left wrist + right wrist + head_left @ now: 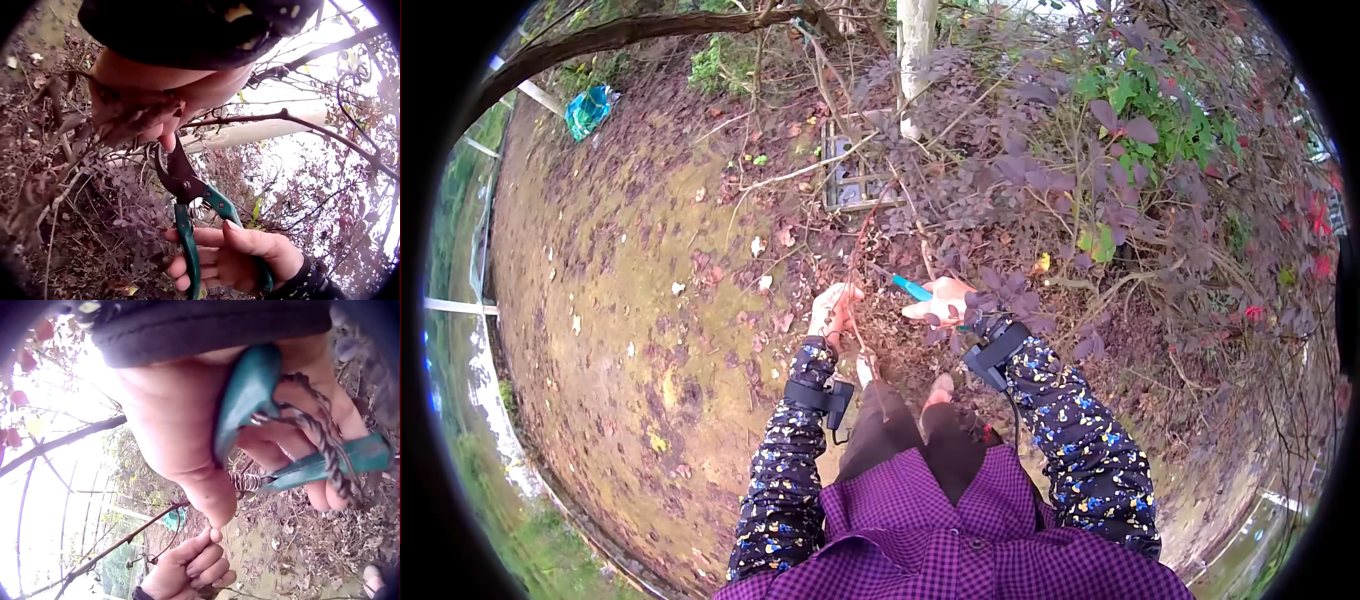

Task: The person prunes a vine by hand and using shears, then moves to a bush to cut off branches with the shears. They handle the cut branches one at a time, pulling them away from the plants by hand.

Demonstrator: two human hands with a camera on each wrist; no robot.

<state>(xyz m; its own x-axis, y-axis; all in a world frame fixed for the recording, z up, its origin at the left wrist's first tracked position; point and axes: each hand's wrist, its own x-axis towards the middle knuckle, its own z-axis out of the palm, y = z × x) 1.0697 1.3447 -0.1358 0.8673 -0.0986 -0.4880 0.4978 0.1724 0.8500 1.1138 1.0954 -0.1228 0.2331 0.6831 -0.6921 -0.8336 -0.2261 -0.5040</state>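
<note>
My left hand point(835, 310) pinches a thin brown vine stem point(119, 545), which carries small curled tendrils. In my right hand point(945, 302) is a pair of pruning shears point(187, 242) with green handles and a coil spring. The thumb lies along one handle and the fingers wrap the other. Seen from the left wrist, the handles are spread and the dark blades point(178, 169) stand apart, their tips right by the left fingertips. A twisted brown cord point(325, 447) hangs at the handles. The left wrist view hides most of the left palm behind a dry leaf.
Purple-leaved shrubs point(1040, 170) crowd the right side. A pale post point(915, 60) rises ahead, beside a slatted crate point(840, 170) on the ground. A thick branch point(630, 32) arches across the upper left. A teal bag point(588, 112) lies far left on leaf-strewn soil.
</note>
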